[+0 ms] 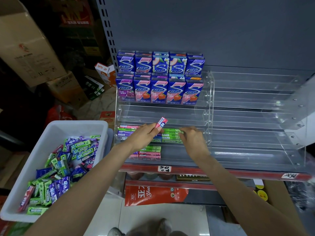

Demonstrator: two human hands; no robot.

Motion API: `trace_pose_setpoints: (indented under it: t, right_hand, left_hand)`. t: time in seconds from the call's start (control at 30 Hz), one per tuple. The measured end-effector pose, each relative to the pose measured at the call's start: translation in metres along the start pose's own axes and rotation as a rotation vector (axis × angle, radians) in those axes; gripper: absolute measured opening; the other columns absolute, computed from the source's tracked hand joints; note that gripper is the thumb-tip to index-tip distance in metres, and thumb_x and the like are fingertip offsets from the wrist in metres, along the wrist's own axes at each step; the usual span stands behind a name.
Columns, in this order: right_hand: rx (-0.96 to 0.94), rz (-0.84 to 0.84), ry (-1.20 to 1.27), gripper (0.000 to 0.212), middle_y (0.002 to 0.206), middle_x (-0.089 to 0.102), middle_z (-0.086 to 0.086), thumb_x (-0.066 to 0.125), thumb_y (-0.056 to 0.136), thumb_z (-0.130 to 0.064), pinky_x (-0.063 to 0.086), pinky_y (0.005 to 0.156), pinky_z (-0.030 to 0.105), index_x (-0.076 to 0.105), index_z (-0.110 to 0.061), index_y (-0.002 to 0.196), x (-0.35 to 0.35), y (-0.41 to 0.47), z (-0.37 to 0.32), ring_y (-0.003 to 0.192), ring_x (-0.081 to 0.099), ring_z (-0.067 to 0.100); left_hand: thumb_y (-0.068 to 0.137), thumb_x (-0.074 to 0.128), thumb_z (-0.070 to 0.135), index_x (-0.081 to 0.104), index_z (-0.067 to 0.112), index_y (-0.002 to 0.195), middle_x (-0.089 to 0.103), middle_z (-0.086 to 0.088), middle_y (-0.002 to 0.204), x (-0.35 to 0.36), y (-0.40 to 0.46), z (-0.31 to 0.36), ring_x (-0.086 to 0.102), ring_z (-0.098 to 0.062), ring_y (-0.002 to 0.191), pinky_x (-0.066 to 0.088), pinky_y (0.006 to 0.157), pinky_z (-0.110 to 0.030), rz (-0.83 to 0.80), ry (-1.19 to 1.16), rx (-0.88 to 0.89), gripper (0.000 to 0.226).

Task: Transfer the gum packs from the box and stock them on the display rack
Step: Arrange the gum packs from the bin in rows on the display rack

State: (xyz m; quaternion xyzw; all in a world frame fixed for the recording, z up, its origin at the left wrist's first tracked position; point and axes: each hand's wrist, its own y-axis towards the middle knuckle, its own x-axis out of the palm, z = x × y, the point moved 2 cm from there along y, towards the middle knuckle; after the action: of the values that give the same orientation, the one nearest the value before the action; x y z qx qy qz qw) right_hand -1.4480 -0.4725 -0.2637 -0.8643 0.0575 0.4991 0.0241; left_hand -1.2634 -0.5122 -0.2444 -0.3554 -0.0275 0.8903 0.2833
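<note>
Stocking is under way: the clear acrylic tiered display rack (163, 116) has 2 lower tiers partly filled, while the white plastic box (56, 128) holds many loose gum packs (56, 169). The left hand (144, 136) pinches a pink gum pack (161, 122) above the rack; the right hand (192, 138) fingers the green packs (171, 135).
</note>
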Motion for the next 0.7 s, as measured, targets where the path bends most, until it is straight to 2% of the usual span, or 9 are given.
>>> trace_pose_setpoints:
  t: [0.07, 0.1, 0.17, 0.23, 0.33, 0.43, 0.5, 0.63, 0.7]
  right_hand:
    - [0.006, -0.020, 0.002, 0.027, 0.116, 0.059, 0.016, 0.050, 0.096, -0.018, 0.051, 0.083, 0.031, 0.062, -0.008, 0.119, -0.002, 0.001, -0.001, 0.092, 0.063, 0.028]
    - [0.011, -0.033, -0.010, 0.029, 0.118, 0.059, 0.015, 0.050, 0.096, -0.020, 0.052, 0.083, 0.033, 0.061, -0.010, 0.121, -0.003, 0.001, -0.001, 0.093, 0.063, 0.027]
    - [0.013, -0.066, -0.047, 0.031, 0.121, 0.056, 0.013, 0.049, 0.097, -0.022, 0.053, 0.083, 0.034, 0.058, -0.012, 0.125, -0.006, 0.000, -0.001, 0.093, 0.063, 0.026]
    - [-0.020, -0.063, -0.029, 0.032, 0.123, 0.053, 0.010, 0.051, 0.096, -0.022, 0.051, 0.087, 0.034, 0.057, -0.013, 0.127, -0.011, -0.002, -0.004, 0.097, 0.061, 0.024]
    - [-0.154, -0.055, 0.140, 0.037, 0.122, 0.055, 0.005, 0.060, 0.090, -0.020, 0.041, 0.094, 0.023, 0.057, -0.015, 0.127, -0.017, -0.005, -0.016, 0.110, 0.054, 0.017]
    - [-0.196, -0.137, 0.352, 0.037, 0.110, 0.059, -0.002, 0.066, 0.086, -0.017, 0.043, 0.084, 0.015, 0.060, -0.019, 0.123, -0.019, -0.012, -0.029, 0.098, 0.057, 0.010]
    - [-0.201, -0.127, 0.386, 0.027, 0.102, 0.065, 0.000, 0.065, 0.086, -0.015, 0.044, 0.079, 0.012, 0.067, -0.017, 0.113, -0.018, -0.016, -0.031, 0.091, 0.060, 0.012]
    - [-0.070, -0.141, 0.525, 0.019, 0.097, 0.071, 0.004, 0.067, 0.085, -0.009, 0.052, 0.086, 0.031, 0.070, -0.013, 0.103, -0.013, -0.028, -0.020, 0.091, 0.066, 0.020]
    - [0.015, -0.134, 0.623, 0.022, 0.097, 0.071, 0.005, 0.067, 0.083, -0.005, 0.054, 0.086, 0.031, 0.069, -0.012, 0.104, -0.011, -0.036, -0.016, 0.090, 0.067, 0.019]
  left_hand:
    - [0.101, 0.035, 0.037, 0.062, 0.015, 0.111, 0.063, -0.003, 0.108, 0.000, 0.000, 0.001, 0.055, -0.019, 0.100, 0.042, 0.086, -0.035, 0.006, -0.010, 0.021, 0.036]
    - [0.101, 0.037, 0.034, 0.061, 0.015, 0.098, 0.062, -0.003, 0.094, -0.001, 0.000, 0.002, 0.055, -0.019, 0.087, 0.042, 0.076, -0.034, 0.018, 0.006, 0.045, 0.031]
    - [0.100, 0.043, 0.029, 0.050, 0.018, 0.079, 0.046, 0.003, 0.074, -0.004, -0.001, 0.003, 0.044, -0.016, 0.069, 0.032, 0.060, -0.028, 0.057, 0.059, 0.082, 0.025]
    - [0.098, 0.048, 0.026, 0.047, 0.022, 0.076, 0.041, 0.005, 0.071, -0.008, -0.003, 0.005, 0.039, -0.012, 0.065, 0.027, 0.056, -0.023, 0.076, 0.095, 0.103, 0.022]
    - [0.095, 0.055, 0.024, 0.065, 0.017, 0.091, 0.054, -0.001, 0.070, -0.012, -0.009, 0.008, 0.043, -0.014, 0.063, 0.028, 0.057, -0.026, 0.044, 0.088, 0.117, 0.014]
    - [0.090, 0.062, 0.026, 0.070, 0.014, 0.101, 0.057, 0.000, 0.065, -0.009, -0.015, 0.013, 0.043, -0.008, 0.056, 0.029, 0.054, -0.021, 0.038, 0.061, 0.122, 0.019]
    - [0.087, 0.066, 0.027, 0.069, 0.013, 0.103, 0.061, 0.005, 0.074, -0.006, -0.019, 0.014, 0.047, -0.001, 0.061, 0.034, 0.058, -0.018, 0.064, 0.061, 0.128, 0.021]
    - [0.087, 0.066, 0.020, 0.066, 0.016, 0.103, 0.069, -0.004, 0.088, 0.001, -0.027, 0.008, 0.063, -0.011, 0.076, 0.050, 0.073, -0.024, 0.087, -0.069, 0.100, 0.017]
    - [0.088, 0.064, 0.014, 0.066, 0.017, 0.099, 0.070, -0.003, 0.084, 0.005, -0.031, 0.002, 0.069, -0.013, 0.078, 0.054, 0.079, -0.027, 0.078, -0.211, 0.097, 0.011]
